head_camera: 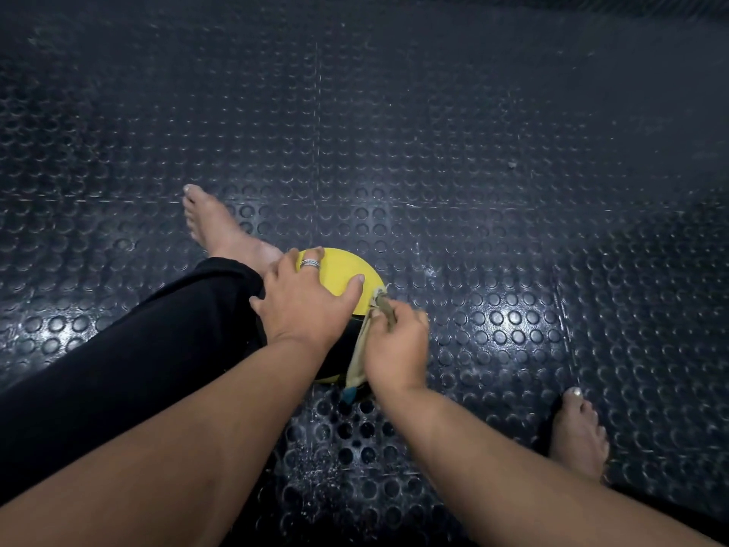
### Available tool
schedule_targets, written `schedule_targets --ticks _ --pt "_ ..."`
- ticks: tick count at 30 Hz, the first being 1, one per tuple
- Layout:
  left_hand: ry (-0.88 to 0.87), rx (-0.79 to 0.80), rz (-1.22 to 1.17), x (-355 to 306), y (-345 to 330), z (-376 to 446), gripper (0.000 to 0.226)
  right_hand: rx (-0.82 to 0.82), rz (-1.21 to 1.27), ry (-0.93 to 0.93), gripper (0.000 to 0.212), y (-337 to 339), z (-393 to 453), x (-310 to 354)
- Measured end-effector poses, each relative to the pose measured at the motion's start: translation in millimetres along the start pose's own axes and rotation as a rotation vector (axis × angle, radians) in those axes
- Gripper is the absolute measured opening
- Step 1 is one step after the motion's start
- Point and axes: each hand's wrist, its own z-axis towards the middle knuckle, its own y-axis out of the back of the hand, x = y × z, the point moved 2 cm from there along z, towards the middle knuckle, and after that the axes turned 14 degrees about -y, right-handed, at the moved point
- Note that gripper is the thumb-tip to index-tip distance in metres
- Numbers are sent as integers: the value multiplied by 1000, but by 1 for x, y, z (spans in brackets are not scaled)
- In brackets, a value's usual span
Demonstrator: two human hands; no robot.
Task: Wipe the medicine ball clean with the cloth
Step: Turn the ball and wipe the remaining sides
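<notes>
A yellow and black medicine ball sits on the studded black floor between my legs. My left hand lies spread over its top, fingers straight, a ring on one finger, steadying it. My right hand grips a pale beige cloth with a teal corner and holds it against the ball's right side. Most of the ball's black lower half is hidden behind my hands.
My left leg in black trousers and its bare foot lie left of the ball, close against it. My right bare foot rests at the lower right. Studded rubber floor mat stretches all around.
</notes>
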Motion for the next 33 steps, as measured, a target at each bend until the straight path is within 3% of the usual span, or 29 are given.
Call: schedule_targets --ticks 4,8,13,17,19,21,22,24,27,30,33 --pt "-23 25 40 -9 0 -3 78 14 -58 -189 26 5 43 -1" --pt "14 92 -44 -2 7 -7 76 224 -292 -226 16 9 69 6" --pt "182 223 -366 6 30 -18 78 358 52 -395 11 17 41 -12" --pt "120 196 -517 17 40 -59 97 472 290 -459 15 38 8 -26" --pt "148 145 -638 5 63 -73 106 492 272 -416 19 52 -6 -29" --pt "108 71 -753 -37 114 -80 87 493 183 -329 25 63 -16 -27" --pt "2 60 -798 -59 147 -93 79 500 99 -268 30 64 -21 -24" --pt "-32 78 -716 -93 186 -112 77 465 -233 -67 37 67 -34 -14" --pt "18 181 -414 -25 86 -100 84 355 -580 140 44 69 -47 -10" --pt "-71 238 -229 7 48 -118 68 347 -602 182 47 74 -54 -17" --pt "-89 243 -266 13 37 -121 71 327 -606 201 47 74 -58 -25"
